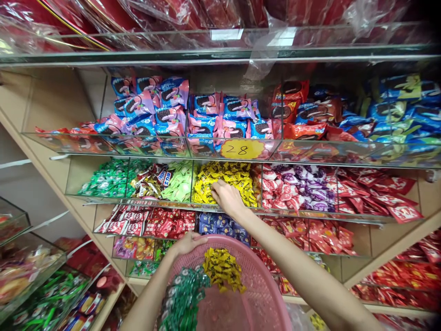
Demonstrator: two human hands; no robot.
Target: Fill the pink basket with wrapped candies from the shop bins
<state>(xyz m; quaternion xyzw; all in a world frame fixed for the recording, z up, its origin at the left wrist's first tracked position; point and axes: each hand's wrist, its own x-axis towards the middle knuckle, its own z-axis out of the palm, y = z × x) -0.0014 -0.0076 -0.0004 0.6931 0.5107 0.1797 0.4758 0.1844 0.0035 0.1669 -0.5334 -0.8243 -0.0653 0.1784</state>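
The pink basket (272, 276) is under the candy shelf (227, 210), with yellow candies (223, 269) and green candies (184, 296) inside, the left hand (188, 243) pinching its rim, and the right hand (227, 196) at the shelf's yellow pile (246, 177), fingertips bunched together.

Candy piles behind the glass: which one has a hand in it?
The yellow pile, just right of the pale green candies; the right hand reaches into it.
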